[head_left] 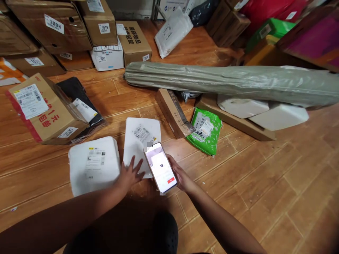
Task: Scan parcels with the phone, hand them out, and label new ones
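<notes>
In my right hand (178, 173) is a smartphone (160, 167), its lit screen facing up with a red button near the bottom. The phone hovers over the right edge of a flat white parcel (140, 135) with a printed label, and hides part of it. My left hand (131, 175) has its fingers spread at the lower left of that parcel; whether they press on it I cannot tell. Just left of this hand lies a thicker white package (94, 162) with a label, partly covered by my forearm.
A taped carton (50, 109) leans on a black bag (79, 95) at left. Numbered boxes (104, 28) are stacked behind. A long grey-green wrapped roll (225, 83) spans the right, above a narrow box (173, 113) and a green packet (205, 132). My shoe (169, 231) is below.
</notes>
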The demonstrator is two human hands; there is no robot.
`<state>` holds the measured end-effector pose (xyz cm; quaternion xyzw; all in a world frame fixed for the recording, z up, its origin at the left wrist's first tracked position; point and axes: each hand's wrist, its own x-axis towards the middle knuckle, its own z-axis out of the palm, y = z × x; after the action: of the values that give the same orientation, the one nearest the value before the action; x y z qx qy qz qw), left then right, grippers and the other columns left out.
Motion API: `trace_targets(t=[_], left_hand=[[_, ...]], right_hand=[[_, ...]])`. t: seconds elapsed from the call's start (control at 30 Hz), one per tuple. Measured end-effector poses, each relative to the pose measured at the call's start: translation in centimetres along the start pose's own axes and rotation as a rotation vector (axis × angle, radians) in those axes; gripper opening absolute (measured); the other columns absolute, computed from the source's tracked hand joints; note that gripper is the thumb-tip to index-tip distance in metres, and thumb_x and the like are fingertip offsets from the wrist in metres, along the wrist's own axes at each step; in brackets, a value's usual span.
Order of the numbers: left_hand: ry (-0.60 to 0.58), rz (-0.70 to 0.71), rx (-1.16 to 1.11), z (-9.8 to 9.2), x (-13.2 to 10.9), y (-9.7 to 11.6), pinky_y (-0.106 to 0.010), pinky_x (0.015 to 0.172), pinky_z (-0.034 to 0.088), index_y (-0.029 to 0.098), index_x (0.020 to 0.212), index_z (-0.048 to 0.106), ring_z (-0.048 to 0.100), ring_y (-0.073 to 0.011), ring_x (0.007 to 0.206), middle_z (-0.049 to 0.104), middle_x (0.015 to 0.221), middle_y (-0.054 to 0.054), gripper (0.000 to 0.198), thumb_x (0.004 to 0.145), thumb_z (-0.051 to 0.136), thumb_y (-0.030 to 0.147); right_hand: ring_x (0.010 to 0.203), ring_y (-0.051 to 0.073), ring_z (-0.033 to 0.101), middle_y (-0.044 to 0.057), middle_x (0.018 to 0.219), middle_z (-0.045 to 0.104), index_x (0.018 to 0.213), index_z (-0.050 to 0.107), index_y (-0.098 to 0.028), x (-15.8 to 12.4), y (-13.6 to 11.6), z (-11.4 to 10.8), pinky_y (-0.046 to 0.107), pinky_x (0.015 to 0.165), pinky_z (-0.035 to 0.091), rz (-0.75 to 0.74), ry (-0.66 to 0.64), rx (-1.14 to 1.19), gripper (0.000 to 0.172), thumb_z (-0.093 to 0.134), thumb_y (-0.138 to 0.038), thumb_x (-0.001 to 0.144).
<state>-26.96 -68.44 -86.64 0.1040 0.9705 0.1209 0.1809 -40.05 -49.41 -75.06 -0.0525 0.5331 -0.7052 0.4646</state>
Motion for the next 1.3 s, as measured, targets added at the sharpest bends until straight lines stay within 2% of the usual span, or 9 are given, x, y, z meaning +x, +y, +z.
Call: trace_targets(t=[0.1,0.3,0.43,0.57,0.77,0.87,1.1,1.23,1.3], left_hand=[[-0.066,-0.011,0.087,0.1,-0.7,-1.2,-0.087,0.096,0.009,0.047,0.141,0.045,0.003,-0.0499,0.145,0.021,0.161,-0.005,0.081,0.077,0.062,0.000],[-0.123,-0.060,0.065,1.1,-0.1,-0.9,-0.085,0.100,-0.002,0.050,0.138,0.048,0.001,-0.0485,0.146,0.024,0.161,-0.001,0.084,0.073,0.063,-0.002],[-0.115,-0.072,0.023,1.5,-0.1,-1.0,-0.084,0.101,-0.004,0.053,0.138,0.046,0.005,-0.0481,0.146,0.029,0.159,-0.001,0.087,0.072,0.061,-0.003],[-0.112,-0.048,0.034,1.2,-0.2,-1.1,-0.087,0.098,-0.003,0.050,0.140,0.045,0.010,-0.0507,0.144,0.030,0.158,-0.003,0.079,0.077,0.061,0.005],[-0.133,-0.058,0.099,1.8,0.0,-1.3,-0.086,0.099,-0.002,0.055,0.140,0.041,0.003,-0.0478,0.146,0.023,0.161,0.002,0.082,0.078,0.063,0.006],[-0.131,-0.052,0.142,2.0,0.0,-1.2,-0.087,0.098,-0.003,0.054,0.142,0.038,-0.001,-0.0469,0.147,0.020,0.161,0.002,0.082,0.079,0.063,0.008],[-0.103,-0.040,0.093,1.7,-0.1,-1.2,-0.086,0.099,-0.002,0.053,0.140,0.043,0.004,-0.0470,0.147,0.024,0.161,0.000,0.083,0.077,0.064,0.003],[-0.155,-0.042,0.127,1.5,-0.1,-1.2,-0.087,0.098,0.001,0.051,0.142,0.041,0.007,-0.0481,0.146,0.025,0.160,-0.003,0.080,0.079,0.063,0.006],[-0.144,-0.048,0.116,1.4,-0.1,-1.2,-0.086,0.099,0.002,0.052,0.142,0.039,0.008,-0.0476,0.146,0.026,0.160,-0.003,0.081,0.079,0.062,0.006]], right_hand=[[0.097,0.025,0.065,0.006,0.115,0.066,0.124,0.047,-0.028,2.2,-0.5,1.1,0.042,0.088,0.050,0.004,-0.029,-0.053,0.063,0.066,-0.064,0.077],[0.099,0.025,0.065,0.005,0.116,0.066,0.123,0.047,-0.028,4.7,-1.7,3.4,0.043,0.089,0.049,-0.020,-0.041,-0.122,0.060,0.060,-0.067,0.080],[0.104,0.027,0.063,0.005,0.117,0.066,0.123,0.048,-0.029,4.7,-2.1,3.8,0.044,0.092,0.048,-0.041,-0.047,-0.164,0.059,0.058,-0.069,0.081],[0.105,0.027,0.063,0.005,0.115,0.066,0.124,0.048,-0.029,4.6,-2.1,3.6,0.044,0.093,0.048,-0.047,-0.048,-0.178,0.058,0.057,-0.068,0.082],[0.095,0.026,0.065,0.004,0.109,0.067,0.122,0.047,-0.029,4.5,-2.3,3.6,0.043,0.086,0.050,-0.029,-0.040,-0.160,0.062,0.059,-0.071,0.079],[0.097,0.026,0.066,0.005,0.112,0.067,0.122,0.045,-0.029,4.5,-2.5,3.8,0.044,0.086,0.050,0.001,-0.052,-0.132,0.064,0.060,-0.072,0.077],[0.095,0.026,0.068,0.005,0.111,0.068,0.123,0.044,-0.029,4.8,-2.3,3.8,0.044,0.086,0.051,0.002,-0.050,-0.136,0.066,0.061,-0.072,0.076],[0.098,0.026,0.067,0.006,0.116,0.067,0.124,0.043,-0.029,4.6,-2.3,3.6,0.045,0.089,0.050,0.016,-0.084,-0.082,0.064,0.064,-0.066,0.077],[0.108,0.027,0.064,0.006,0.124,0.064,0.129,0.041,-0.030,4.3,-2.2,3.5,0.045,0.094,0.049,0.033,-0.121,-0.038,0.068,0.074,-0.054,0.074]])
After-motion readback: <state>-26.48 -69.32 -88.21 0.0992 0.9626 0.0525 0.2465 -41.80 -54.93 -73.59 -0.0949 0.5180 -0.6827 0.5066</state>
